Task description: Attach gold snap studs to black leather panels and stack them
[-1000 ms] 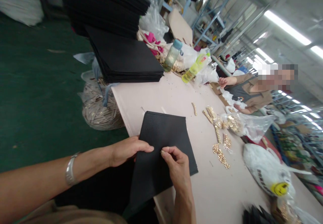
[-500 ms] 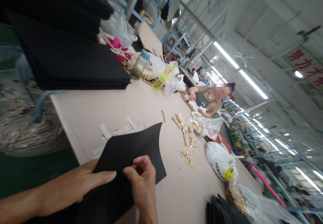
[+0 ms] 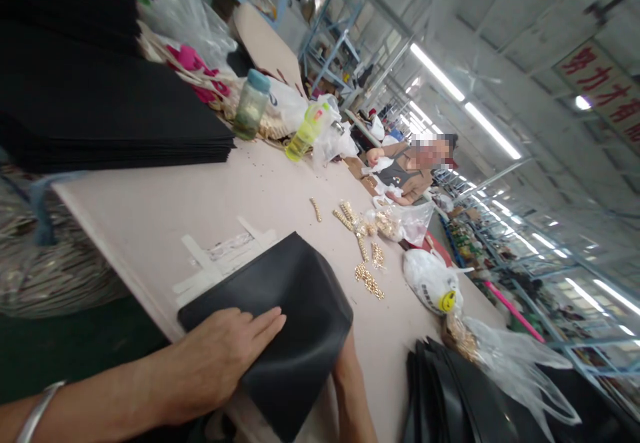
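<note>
While my left hand [image 3: 220, 356] lies flat, fingers spread, on the black leather piece [image 3: 295, 316] at the table [image 3: 165, 210] edge, my right hand's fingers are hidden beneath, so I judge smoothing comes next.

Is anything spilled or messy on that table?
Yes. Small gold metal pieces lie scattered loose on the table beside an open plastic bag, as if spilled out. The black sheet under the left hand is bent over, and the right hand is hidden beneath it.
</note>
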Tool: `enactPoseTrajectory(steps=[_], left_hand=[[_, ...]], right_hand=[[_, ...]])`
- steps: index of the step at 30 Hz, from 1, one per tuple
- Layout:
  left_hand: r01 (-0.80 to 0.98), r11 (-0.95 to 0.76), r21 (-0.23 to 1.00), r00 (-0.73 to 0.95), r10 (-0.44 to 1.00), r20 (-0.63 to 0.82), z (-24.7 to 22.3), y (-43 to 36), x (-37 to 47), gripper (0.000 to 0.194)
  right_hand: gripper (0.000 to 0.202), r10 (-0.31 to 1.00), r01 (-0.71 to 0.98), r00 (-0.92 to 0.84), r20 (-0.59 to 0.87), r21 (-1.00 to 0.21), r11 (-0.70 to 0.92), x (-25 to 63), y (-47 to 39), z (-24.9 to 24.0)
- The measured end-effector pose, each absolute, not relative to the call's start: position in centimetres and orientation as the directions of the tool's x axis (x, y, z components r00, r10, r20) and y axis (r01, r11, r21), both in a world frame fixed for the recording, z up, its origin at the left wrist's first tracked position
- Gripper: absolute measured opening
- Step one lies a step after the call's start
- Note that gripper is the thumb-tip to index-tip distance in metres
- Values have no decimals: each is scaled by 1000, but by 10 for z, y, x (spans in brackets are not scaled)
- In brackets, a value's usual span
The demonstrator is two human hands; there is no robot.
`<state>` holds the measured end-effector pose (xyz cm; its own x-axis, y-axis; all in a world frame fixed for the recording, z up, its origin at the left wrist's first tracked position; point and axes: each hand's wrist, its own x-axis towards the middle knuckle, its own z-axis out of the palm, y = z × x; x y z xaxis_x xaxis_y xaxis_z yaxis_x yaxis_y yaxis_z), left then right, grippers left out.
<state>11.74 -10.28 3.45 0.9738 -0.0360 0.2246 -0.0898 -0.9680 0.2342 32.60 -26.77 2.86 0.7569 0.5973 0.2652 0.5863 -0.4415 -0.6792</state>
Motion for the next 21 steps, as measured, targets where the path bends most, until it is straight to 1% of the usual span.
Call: enactPoseTrajectory(steps=[2,4,7,12,16,21], left_hand=[[-100,-961,256,981,-52,188,20,-108,120,85],[-106,-946,306,985,-57,166,14,-110,121,87],[-93,-926,366,988,-42,147,13,-109,119,91],[-76,-907,415,984,-1,177,0,-108,115,95],[-93,-897,433,985,-20,170,-19,-108,117,107],[-68,-889,453,981,23,192,-36,-113,123,111]], right_hand=[[22,559,564,802,210,-575,-592,353,-284,31],[30,484,507,856,179,-470,-723,383,-296,36],[39,408,437,899,157,-361,-824,418,-299,44],[34,441,453,891,108,-161,-877,438,-277,51],[32,464,466,880,102,3,-885,437,-259,55],[27,461,449,884,74,132,-884,440,-245,55]])
